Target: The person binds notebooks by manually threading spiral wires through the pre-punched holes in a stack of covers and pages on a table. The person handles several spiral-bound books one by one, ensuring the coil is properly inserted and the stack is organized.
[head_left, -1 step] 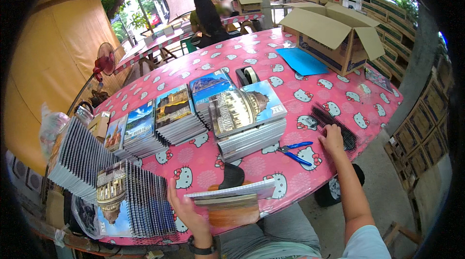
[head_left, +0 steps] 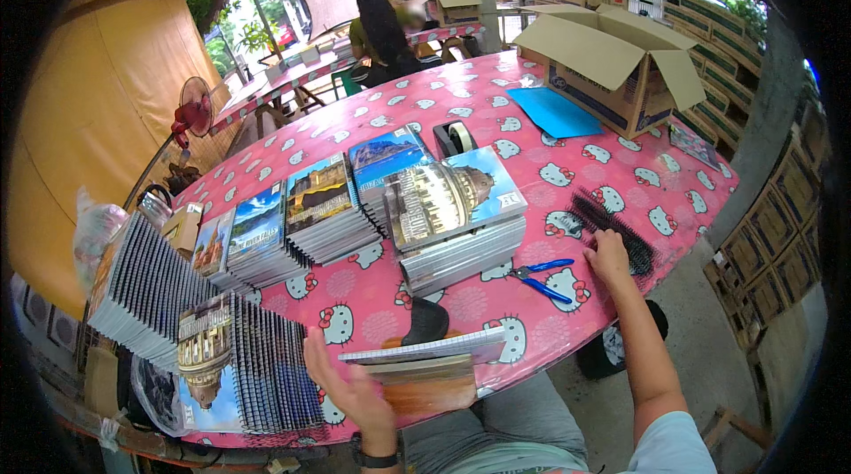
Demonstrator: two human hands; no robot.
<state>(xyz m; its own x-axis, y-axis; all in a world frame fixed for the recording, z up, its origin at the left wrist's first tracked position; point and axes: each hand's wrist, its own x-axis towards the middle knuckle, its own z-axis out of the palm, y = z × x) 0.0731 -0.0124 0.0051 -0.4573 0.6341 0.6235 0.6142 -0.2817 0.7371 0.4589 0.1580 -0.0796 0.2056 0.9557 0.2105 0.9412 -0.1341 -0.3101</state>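
Meanwhile the person sat at the near edge of the pink cat-print table (head_left: pixel 496 110), mid-way through binding a notebook. Left hand (head_left: pixel 347 385) was open, fingers spread, palm pressed vs. the left end of an unbound notebook block (head_left: pixel 425 368) held on edge over the lap, just off the table's near edge; not clenched, more steadying than gripping. Right hand (head_left: pixel 608 254) lay at the table's right edge, fingers curled down onto the near end of a bundle of black spiral binding coils (head_left: pixel 612 221); whether it had already pinched one loose couldn't be told.

Blue-handled pliers (head_left: pixel 542 277) lay betw. the two hands, just beside the right one. A tall stack of finished photo-cover notebooks (head_left: pixel 452 217) stood mid-table, w/ more stacks (head_left: pixel 292 221) fanned toward the left edge and a row stood on edge at the near left corner (head_left: pixel 257 368). Tape dispenser (head_left: pixel 454 137), blue sheet (head_left: pixel 554 110) and an open cardboard box (head_left: pixel 612 62) sat toward the far right.

Judged step: fetching a coil. Next move would likely call for separating one coil, bringing it to the block, keeping the pages squared so the holes line up.
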